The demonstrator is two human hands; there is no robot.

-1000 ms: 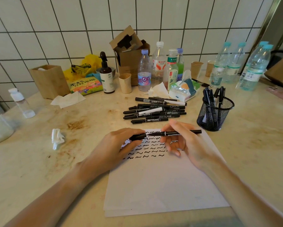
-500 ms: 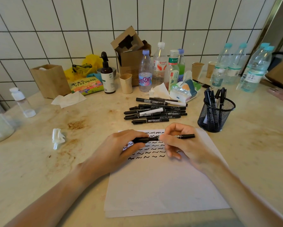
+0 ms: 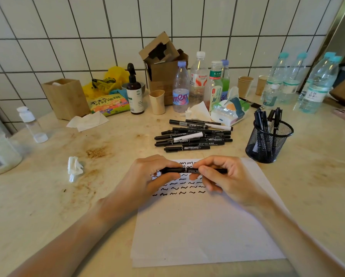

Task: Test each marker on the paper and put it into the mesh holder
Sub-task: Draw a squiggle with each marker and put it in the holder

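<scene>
A black marker (image 3: 191,170) lies level between both hands, just above the white paper (image 3: 203,226). My left hand (image 3: 147,176) grips its cap end. The barel end is pinched by my right hand (image 3: 223,176), and cap and barrel meet with no gap showing. Rows of black squiggles (image 3: 179,188) cover the top of the sheet. Several loose black markers (image 3: 193,136) lie in a pile beyond the paper. The black mesh holder (image 3: 267,142) stands to the right with several markers upright in it.
Bottles (image 3: 197,82), a tissue pack (image 3: 229,112), paper cups (image 3: 245,84) and a cardboard box (image 3: 163,64) crowd the back by the tiled wall. A wooden box (image 3: 65,98) and a pump bottle (image 3: 134,92) stand back left. A crumpled tissue (image 3: 74,167) lies left of the paper.
The cap in my left hand and the marker in my right hand have come together; the exposed tip is no longer visible. Both hands have moved closer.
</scene>
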